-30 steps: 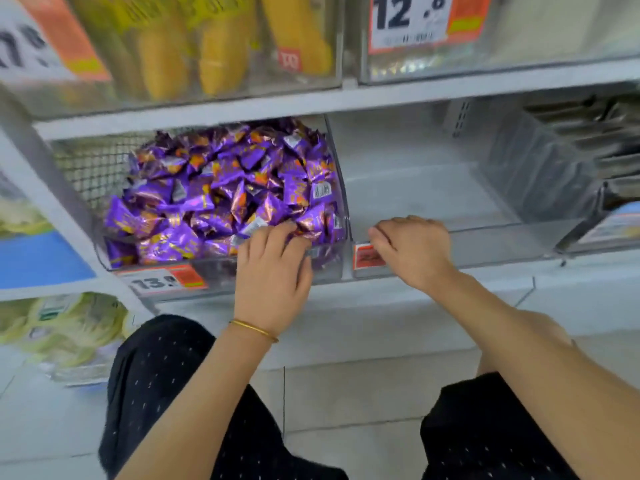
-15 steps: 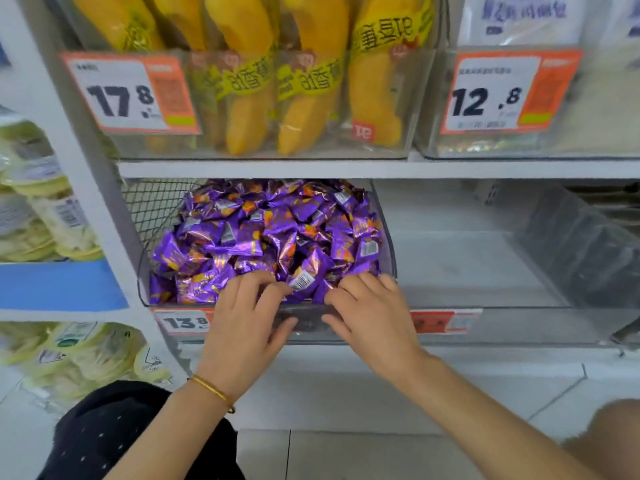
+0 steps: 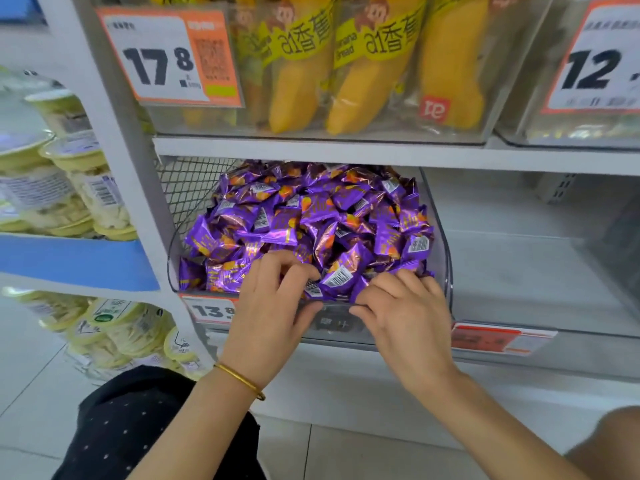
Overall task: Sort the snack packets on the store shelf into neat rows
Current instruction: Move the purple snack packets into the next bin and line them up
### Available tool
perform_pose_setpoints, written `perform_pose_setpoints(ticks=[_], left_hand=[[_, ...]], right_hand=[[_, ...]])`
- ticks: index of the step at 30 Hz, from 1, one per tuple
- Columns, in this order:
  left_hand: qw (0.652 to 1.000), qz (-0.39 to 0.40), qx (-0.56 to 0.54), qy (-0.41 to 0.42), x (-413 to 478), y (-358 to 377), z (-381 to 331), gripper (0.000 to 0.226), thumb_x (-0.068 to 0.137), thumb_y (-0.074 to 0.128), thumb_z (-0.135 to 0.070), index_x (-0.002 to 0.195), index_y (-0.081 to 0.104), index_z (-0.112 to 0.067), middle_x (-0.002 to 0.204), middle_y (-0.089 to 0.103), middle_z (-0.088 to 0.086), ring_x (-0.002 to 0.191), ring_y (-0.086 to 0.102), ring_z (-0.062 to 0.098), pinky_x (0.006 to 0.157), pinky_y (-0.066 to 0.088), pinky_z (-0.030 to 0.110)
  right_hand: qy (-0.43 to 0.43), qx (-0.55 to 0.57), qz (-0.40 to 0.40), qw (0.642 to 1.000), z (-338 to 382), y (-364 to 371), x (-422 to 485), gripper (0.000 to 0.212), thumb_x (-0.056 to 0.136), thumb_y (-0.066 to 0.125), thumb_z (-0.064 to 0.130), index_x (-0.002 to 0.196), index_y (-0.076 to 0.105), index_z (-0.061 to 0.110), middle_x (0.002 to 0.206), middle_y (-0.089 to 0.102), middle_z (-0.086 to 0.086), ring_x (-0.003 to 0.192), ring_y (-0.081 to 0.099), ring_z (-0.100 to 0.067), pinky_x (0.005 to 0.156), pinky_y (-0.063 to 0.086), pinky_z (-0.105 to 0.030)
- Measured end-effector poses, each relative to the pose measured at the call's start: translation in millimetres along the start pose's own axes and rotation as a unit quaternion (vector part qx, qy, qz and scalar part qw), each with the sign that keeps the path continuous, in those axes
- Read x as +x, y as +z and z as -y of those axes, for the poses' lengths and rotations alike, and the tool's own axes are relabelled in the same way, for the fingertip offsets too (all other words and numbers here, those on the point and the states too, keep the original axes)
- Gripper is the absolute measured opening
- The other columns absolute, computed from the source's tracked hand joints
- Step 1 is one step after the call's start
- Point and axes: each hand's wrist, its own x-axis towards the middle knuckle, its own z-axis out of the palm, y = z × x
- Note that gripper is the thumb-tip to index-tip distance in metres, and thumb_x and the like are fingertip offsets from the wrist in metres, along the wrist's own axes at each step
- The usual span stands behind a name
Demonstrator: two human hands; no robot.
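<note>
- A person's two hands work at a heap of purple snack packets (image 3: 311, 223) piled loose in a clear bin (image 3: 447, 258) on a white store shelf (image 3: 346, 152).
- The packets sit in the left compartment of the lower shelf, mounded higher toward the far side, with several turned barcode-up.
- The left hand (image 3: 273, 306), with a gold bangle (image 3: 242, 379) at the wrist, reaches over the bin's near edge. Its fingers curl down onto the near packets and its thumb lies below them, pinching a packet at the front of the heap.
- The right hand (image 3: 398, 313) is just to the right of it at the bin's near right corner. Its bent fingertips rest on the packets and its thumb points left along the front wall; whether it grips a packet cannot be told.
- A barcode-up packet lies between the two hands.
- A price tag reading 13 (image 3: 211, 310) hangs on the bin's front, partly hidden by the left hand.
- Black wire mesh (image 3: 194, 192) stands at the bin's far left.
- On the shelf above, yellow banana bread packs (image 3: 298, 81) stand upright in a clear box behind a tag reading 17.8 (image 3: 169, 57).
- A red label (image 3: 502, 339) fronts the compartment to the right.
- Pale yellow tubs (image 3: 69, 188) are stacked on the shelving at left.
</note>
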Motion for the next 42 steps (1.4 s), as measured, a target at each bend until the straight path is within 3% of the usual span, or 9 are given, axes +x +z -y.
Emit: perform_pose_setpoints(ticks=[7,12,17,21,24,28,33,37,42], left_hand=[[1.000,0.001,0.001,-0.006,3.0,-5.0,4.4,0.027,0.078,0.055,-0.035,0.100,0.054,-0.018,0.104,0.050,0.004,0.095,0.046,0.021,0.078,0.041,0.034],[1.000,0.007,-0.002,0.012,-1.3,-6.3,8.0,0.036,0.072,0.070,-0.026,0.103,0.053,-0.019,0.107,0.048,0.004,0.097,0.046,0.022,0.083,0.038,0.030],[1.000,0.022,0.004,0.021,-3.2,-3.0,6.2,0.049,0.066,0.081,-0.015,0.103,0.051,-0.020,0.109,0.039,0.000,0.093,0.050,0.029,0.076,0.046,0.041],[1.000,0.019,-0.007,0.018,-2.8,-3.7,5.0,0.050,0.064,0.082,-0.013,0.102,0.051,-0.021,0.108,0.039,-0.001,0.094,0.050,0.028,0.078,0.046,0.039],[0.999,0.027,-0.011,0.022,-3.0,-3.9,6.6,0.052,0.061,0.083,-0.009,0.101,0.053,-0.020,0.108,0.040,-0.001,0.095,0.051,0.028,0.079,0.046,0.038],[0.999,0.030,-0.002,0.020,-1.9,-3.7,8.3,0.050,0.061,0.082,-0.006,0.101,0.055,-0.019,0.109,0.040,-0.001,0.096,0.051,0.028,0.083,0.037,0.028],[0.999,0.025,-0.003,0.021,-1.2,-6.8,11.5,0.047,0.061,0.082,-0.006,0.101,0.059,-0.014,0.110,0.040,-0.001,0.100,0.045,0.022,0.088,0.031,0.021],[1.000,0.024,-0.002,0.017,1.2,-10.3,11.4,0.042,0.064,0.080,-0.007,0.101,0.060,-0.014,0.110,0.041,-0.001,0.099,0.045,0.022,0.087,0.030,0.019],[1.000,-0.009,-0.026,0.000,11.4,-24.6,5.6,0.033,0.069,0.068,-0.017,0.101,0.062,-0.013,0.110,0.052,0.007,0.103,0.046,0.020,0.092,0.026,0.013]], right_hand=[[-0.013,0.007,-0.020,1.000,3.0,-2.7,3.7,0.026,0.078,0.050,0.038,0.063,0.064,0.024,0.067,0.058,0.009,0.066,0.054,-0.019,0.065,0.026,-0.031],[-0.022,0.011,-0.028,0.999,0.5,-2.2,1.9,0.025,0.080,0.052,0.037,0.063,0.064,0.022,0.068,0.058,0.008,0.066,0.055,-0.020,0.065,0.026,-0.031],[-0.030,-0.023,-0.002,0.999,1.3,-1.4,-7.7,0.024,0.079,0.052,0.036,0.066,0.064,0.021,0.069,0.058,0.005,0.065,0.053,-0.023,0.062,0.025,-0.033],[-0.022,-0.060,0.015,0.998,9.1,-4.9,-7.1,0.014,0.067,0.073,0.033,0.067,0.066,0.021,0.070,0.057,0.004,0.066,0.053,-0.023,0.062,0.025,-0.033],[-0.009,-0.069,0.039,0.997,13.3,-4.9,-6.1,0.025,0.056,0.083,0.039,0.065,0.067,0.021,0.069,0.056,0.004,0.066,0.054,-0.022,0.063,0.026,-0.032],[0.011,-0.023,0.022,0.999,12.3,-0.6,-4.6,0.016,0.066,0.069,0.039,0.061,0.066,0.024,0.065,0.056,0.009,0.065,0.050,-0.019,0.064,0.023,-0.031],[0.022,0.055,0.004,0.998,13.5,-1.9,-1.1,0.026,0.075,0.051,0.042,0.063,0.068,0.025,0.067,0.059,0.011,0.066,0.051,-0.019,0.065,0.023,-0.031],[0.013,0.087,-0.011,0.996,12.3,-2.6,1.7,0.019,0.073,0.060,0.038,0.064,0.068,0.024,0.068,0.060,0.011,0.066,0.052,-0.020,0.065,0.023,-0.032],[0.020,0.130,-0.031,0.991,11.2,-14.9,15.0,0.025,0.078,0.054,0.041,0.066,0.067,0.024,0.071,0.061,0.011,0.071,0.050,-0.018,0.066,0.025,-0.033]])
